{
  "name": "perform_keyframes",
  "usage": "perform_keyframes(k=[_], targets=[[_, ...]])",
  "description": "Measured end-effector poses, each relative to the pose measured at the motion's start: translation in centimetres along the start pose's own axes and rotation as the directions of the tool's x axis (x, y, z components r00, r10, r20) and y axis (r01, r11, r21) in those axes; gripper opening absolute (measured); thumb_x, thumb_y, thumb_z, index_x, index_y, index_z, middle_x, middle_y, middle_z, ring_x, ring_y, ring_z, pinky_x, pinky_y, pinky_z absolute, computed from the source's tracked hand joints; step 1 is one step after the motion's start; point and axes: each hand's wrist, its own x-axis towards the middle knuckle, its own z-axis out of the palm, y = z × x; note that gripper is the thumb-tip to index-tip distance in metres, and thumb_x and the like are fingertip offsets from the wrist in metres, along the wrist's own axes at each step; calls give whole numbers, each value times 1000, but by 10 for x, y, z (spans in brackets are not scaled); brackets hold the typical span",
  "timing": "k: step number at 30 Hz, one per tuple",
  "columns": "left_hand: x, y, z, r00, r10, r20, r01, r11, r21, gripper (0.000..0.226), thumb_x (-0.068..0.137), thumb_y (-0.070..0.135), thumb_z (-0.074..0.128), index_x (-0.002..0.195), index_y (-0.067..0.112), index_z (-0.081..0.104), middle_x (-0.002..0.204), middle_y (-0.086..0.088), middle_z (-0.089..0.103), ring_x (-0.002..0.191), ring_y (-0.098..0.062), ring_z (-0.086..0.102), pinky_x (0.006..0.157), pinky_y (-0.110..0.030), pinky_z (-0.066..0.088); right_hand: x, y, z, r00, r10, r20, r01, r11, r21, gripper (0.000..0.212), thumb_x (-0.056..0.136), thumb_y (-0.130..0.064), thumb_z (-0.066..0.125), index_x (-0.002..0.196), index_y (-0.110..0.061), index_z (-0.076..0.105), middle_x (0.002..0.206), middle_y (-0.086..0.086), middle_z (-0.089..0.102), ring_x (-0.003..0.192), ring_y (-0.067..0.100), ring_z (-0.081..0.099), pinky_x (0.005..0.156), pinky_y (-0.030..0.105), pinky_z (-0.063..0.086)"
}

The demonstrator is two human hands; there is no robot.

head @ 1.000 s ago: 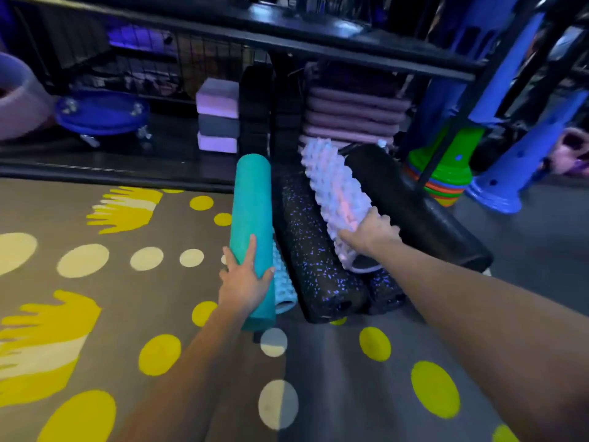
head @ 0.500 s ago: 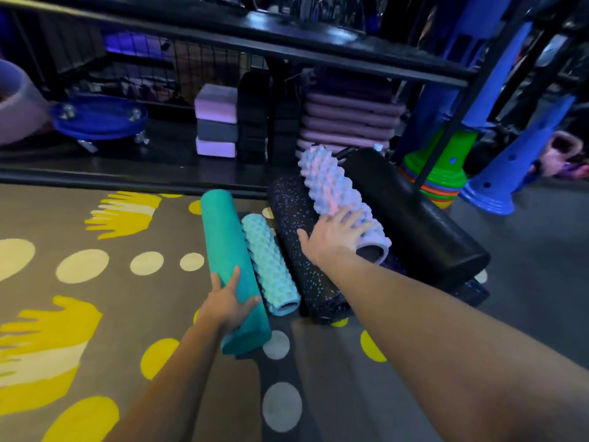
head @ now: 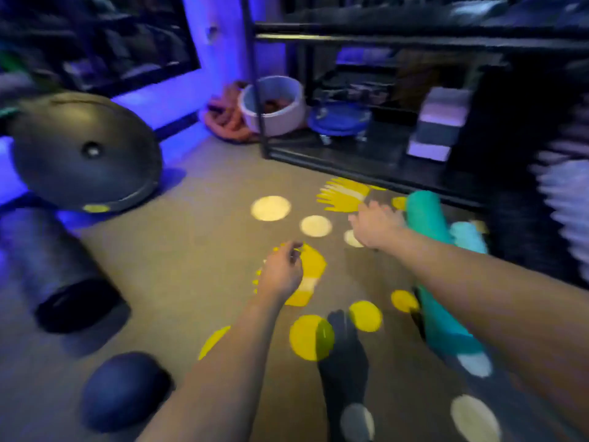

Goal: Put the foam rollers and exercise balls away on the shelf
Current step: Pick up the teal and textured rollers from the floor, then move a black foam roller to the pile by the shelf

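Note:
My left hand (head: 282, 272) hovers over the spotted mat with fingers loosely curled, holding nothing. My right hand (head: 376, 223) reaches across with fingers spread, empty, just left of the smooth teal foam roller (head: 427, 218) lying on the floor. A light-blue bumpy roller (head: 467, 237) lies beside the teal one. A white bumpy roller (head: 567, 202) shows blurred at the right edge. To the left, a large dark foam roller (head: 54, 272) lies on the floor. A big dark exercise ball (head: 86, 151) rests behind it, and a small dark ball (head: 122, 390) sits at the lower left.
The black metal shelf (head: 382, 164) stands at the back right, holding foam blocks (head: 439, 122) and a blue wheeled board (head: 339, 119). A white round tub (head: 274, 105) and orange items sit by the shelf post. My dark-socked foot (head: 344, 362) is on the mat.
The view has swung left. My left hand let go of the teal roller and my right hand left the white bumpy roller; both now hover empty over the mat.

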Motion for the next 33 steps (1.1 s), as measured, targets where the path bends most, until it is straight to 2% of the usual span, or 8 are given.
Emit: perform_keyframes(k=[5,7,9,16,20,25,30,33], targets=[[-82,-146,-108,929,-368,-32,314,741,593,81,85,76,51,149,26,42,149,-10,47,141,-36,40,116,-57,29,-9,-161,59,922,-371,110,369,929,37,42,107,-37,35,129,-7,53,137,19,57,126,39,56,102,45,48],[-112,-198,-134,836,-548,-15,428,634,645,115,65,93,54,158,33,22,164,-13,22,150,-45,20,114,-73,11,-25,-216,95,853,-483,198,484,874,49,46,107,-38,37,138,-6,48,143,19,52,132,37,52,108,45,44],[-127,-229,-149,783,-622,9,500,638,586,132,51,88,72,158,38,14,164,-13,12,147,-48,19,110,-75,25,-47,-265,125,778,-569,266,568,818,86,50,108,-37,36,144,-4,45,147,20,48,137,36,48,112,43,40],[-89,-230,-150,762,-645,-54,598,669,441,94,50,71,80,127,28,47,131,-10,46,127,-43,42,96,-59,46,-66,-310,153,878,-418,232,334,884,328,48,109,-30,37,148,-2,42,151,21,46,141,34,43,117,42,33],[-42,-214,-126,819,-572,-44,559,780,281,107,55,73,79,143,27,39,139,-12,46,131,-43,44,104,-58,43,-55,-233,134,982,-106,160,33,915,402,41,108,-19,36,141,4,47,144,25,50,135,38,48,111,43,38],[8,-132,-39,959,-256,121,237,960,147,105,55,68,83,144,30,41,136,-9,49,128,-39,49,103,-50,46,-70,-127,141,955,239,178,-295,844,449,41,109,-23,36,143,-1,45,146,25,51,135,42,46,106,39,37],[23,-95,3,932,174,318,-280,902,328,66,83,51,75,142,28,55,149,2,50,140,-24,41,112,-42,36,-90,-90,136,964,212,162,-266,806,528,50,108,-34,39,156,-21,36,153,15,49,140,38,45,113,42,35],[36,-104,-15,946,69,318,-132,975,180,61,94,39,68,150,23,48,153,-2,50,142,-24,44,114,-35,34,-89,-106,130,982,53,182,-143,838,527,53,107,-40,42,158,-39,29,153,9,50,140,34,46,113,40,36]])
